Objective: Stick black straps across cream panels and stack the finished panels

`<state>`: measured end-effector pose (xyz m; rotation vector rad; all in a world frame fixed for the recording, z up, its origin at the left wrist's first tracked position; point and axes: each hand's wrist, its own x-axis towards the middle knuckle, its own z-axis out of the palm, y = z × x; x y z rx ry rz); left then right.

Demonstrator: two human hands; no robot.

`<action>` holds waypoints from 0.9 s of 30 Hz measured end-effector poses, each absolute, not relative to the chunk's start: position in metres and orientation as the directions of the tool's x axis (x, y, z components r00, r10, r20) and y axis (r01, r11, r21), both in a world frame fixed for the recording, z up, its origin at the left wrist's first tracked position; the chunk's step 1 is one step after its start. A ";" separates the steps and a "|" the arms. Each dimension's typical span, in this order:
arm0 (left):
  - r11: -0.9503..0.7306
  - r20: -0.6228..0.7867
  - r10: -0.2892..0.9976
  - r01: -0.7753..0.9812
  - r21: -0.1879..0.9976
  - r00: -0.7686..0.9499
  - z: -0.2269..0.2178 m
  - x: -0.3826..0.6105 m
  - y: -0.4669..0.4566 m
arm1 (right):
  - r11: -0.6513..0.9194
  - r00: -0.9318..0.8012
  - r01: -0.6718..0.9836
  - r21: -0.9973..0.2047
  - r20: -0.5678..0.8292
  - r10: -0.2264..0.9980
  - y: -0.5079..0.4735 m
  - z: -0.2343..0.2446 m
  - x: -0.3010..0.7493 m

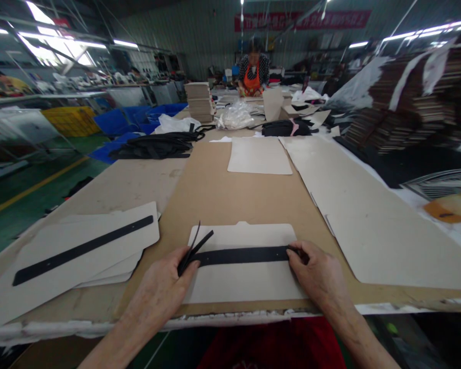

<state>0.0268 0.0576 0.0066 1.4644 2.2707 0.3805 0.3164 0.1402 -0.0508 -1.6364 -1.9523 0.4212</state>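
A long black strip (242, 255) lies across a pale rectangular board (246, 287) in front of me. My left hand (169, 279) is closed at the strip's left end, and thin black strips (200, 243) stick up out of its fingers. At the opposite end my right hand (317, 269) pinches the strip between thumb and fingers, over the board's right edge. To the left, similar pale boards (111, 256) lie in an overlapping pile, the top one with a black strip (84, 249) running along it.
Farther up the brown table (211, 184) lies another pale board (259, 156). Large pale sheets (384, 220) cover the right side. Black strip bundles (157, 143) lie at the back left. A person in an orange apron (252, 77) is at the far end.
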 end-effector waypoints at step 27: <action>0.187 -0.053 0.981 0.815 0.548 -0.189 0.017 0.027 0.038 | 0.330 -0.217 0.865 -0.378 0.311 0.925 0.134 -0.058 0.318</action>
